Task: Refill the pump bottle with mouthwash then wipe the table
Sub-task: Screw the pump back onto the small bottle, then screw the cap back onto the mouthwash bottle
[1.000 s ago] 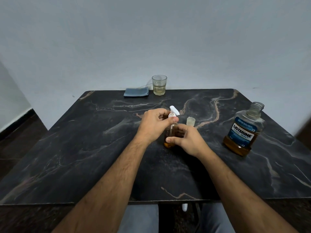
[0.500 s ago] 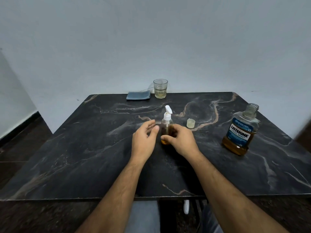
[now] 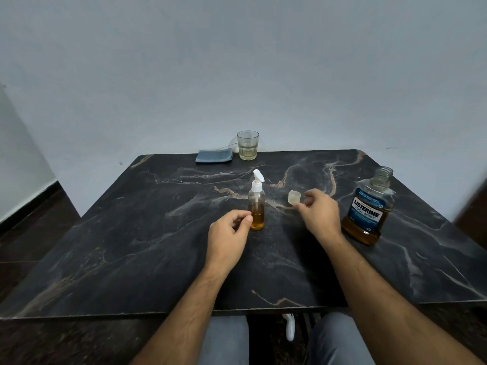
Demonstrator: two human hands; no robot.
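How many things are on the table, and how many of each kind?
Bottles: 2, the pump bottle and the mouthwash bottle
Caps: 1, the small cap
Glasses: 1, the glass
Cloths: 1, the blue cloth
Total: 5 things on the table

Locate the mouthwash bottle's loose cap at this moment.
In the head view the small clear cap sits on the table right of centre, between the pump bottle and the mouthwash bottle, at the right hand's fingertips.
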